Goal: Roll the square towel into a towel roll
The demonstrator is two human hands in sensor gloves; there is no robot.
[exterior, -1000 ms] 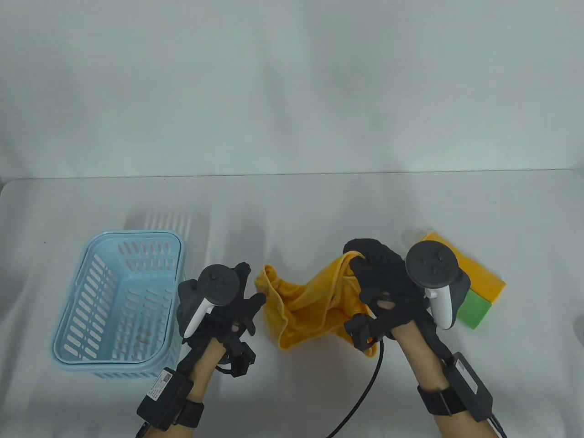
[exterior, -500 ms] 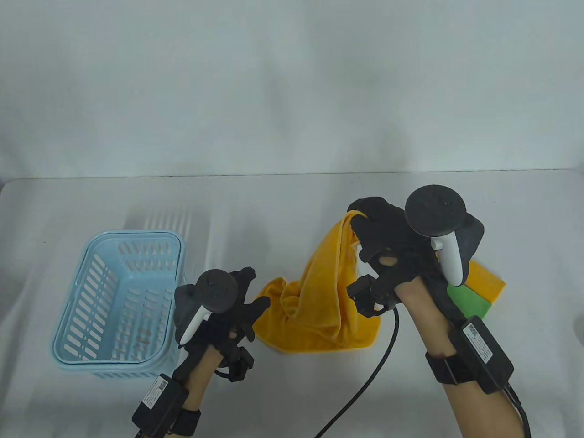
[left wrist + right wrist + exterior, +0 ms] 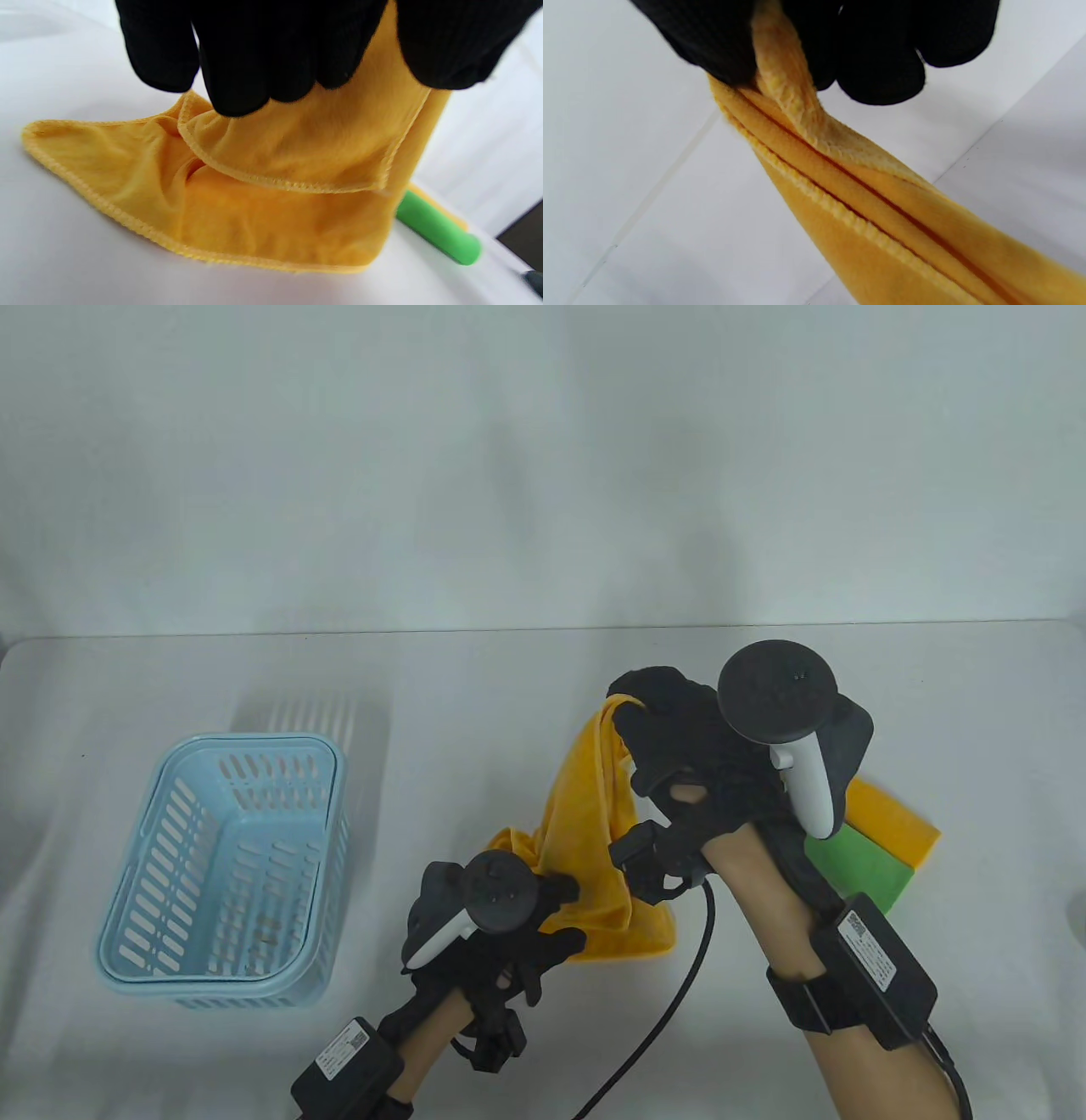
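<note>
Table view: yellow square terry towel (image 3: 594,814) is held pinched at one corner by R hand (image 3: 679,738), raised further than 1 s ago, lower edge on table at 6 o'clock. L hand (image 3: 501,925) has been moved in; fingers (image 3: 237,63) touch a hanging corner, grip can't be told. Spreading flat looks next; rolling not yet begun.

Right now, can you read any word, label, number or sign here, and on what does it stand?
No text can be read.
Left wrist pack: white label with a code square, print too small.
Right wrist pack: white label, print too small.
Towel, basket, trackers: no text shows.
</note>
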